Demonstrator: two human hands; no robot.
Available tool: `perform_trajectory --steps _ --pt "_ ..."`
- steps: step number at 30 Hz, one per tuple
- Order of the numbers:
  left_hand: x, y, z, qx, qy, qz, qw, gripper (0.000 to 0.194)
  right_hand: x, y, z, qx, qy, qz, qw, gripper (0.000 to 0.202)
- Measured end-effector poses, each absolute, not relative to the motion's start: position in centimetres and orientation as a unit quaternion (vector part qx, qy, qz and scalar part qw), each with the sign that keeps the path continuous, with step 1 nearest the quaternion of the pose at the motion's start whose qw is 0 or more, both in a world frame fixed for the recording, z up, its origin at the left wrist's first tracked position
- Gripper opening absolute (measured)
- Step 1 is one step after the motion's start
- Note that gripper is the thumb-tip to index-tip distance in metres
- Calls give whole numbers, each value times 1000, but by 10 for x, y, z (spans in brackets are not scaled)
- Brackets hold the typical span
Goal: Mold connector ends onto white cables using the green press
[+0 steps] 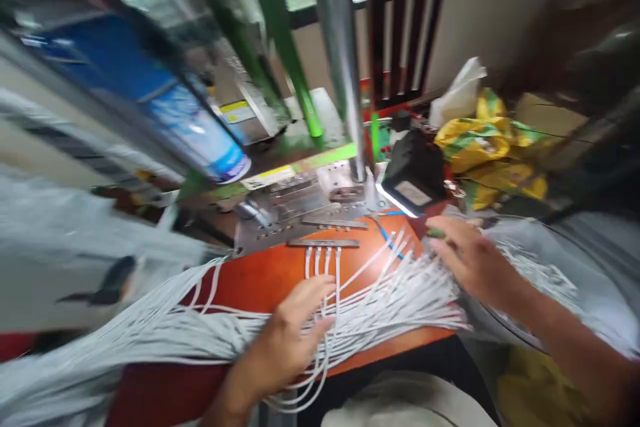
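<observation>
A thick bundle of white cables (210,337) runs across the orange table (250,277), its cut ends fanned out on the right. Several white cables stand in a row in a dark metal bar (323,243). My left hand (290,333) lies over the bundle near these cables, its thumb and fingers bent round some of them, with a gap between the tips; whether it grips any is unclear. My right hand (465,257) is right of the cable ends, fingers apart, near a small green object (435,232) at its fingertips; a hold on it is not clear.
Behind the table stands a metal fixture (285,203) with a second bar (335,223). A black lamp-like box (415,173) sits to its right. A blue spray can (200,127) is at the upper left. Yellow bags (485,147) and a clear plastic bag (555,267) lie at the right.
</observation>
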State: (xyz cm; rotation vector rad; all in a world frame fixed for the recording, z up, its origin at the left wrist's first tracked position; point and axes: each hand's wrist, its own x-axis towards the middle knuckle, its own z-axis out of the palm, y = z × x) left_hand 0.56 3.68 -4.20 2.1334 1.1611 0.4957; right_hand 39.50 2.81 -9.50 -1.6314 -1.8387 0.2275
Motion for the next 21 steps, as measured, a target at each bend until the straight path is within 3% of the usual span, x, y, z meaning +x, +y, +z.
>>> perform_trajectory --steps 3,8,13,16,21 --pt "24 32 -55 876 409 97 238 47 303 60 -88 -519 -812 101 247 32" --pt "34 41 -68 860 485 80 135 53 237 97 -106 -549 -822 66 138 30" --pt "25 35 -77 877 451 140 96 34 249 120 -116 -537 -782 183 258 28" --pt "21 33 -77 910 349 223 18 44 262 142 -102 -542 -728 269 322 38" --pt "20 93 -46 909 333 251 9 31 247 213 -71 -512 -733 207 398 44"
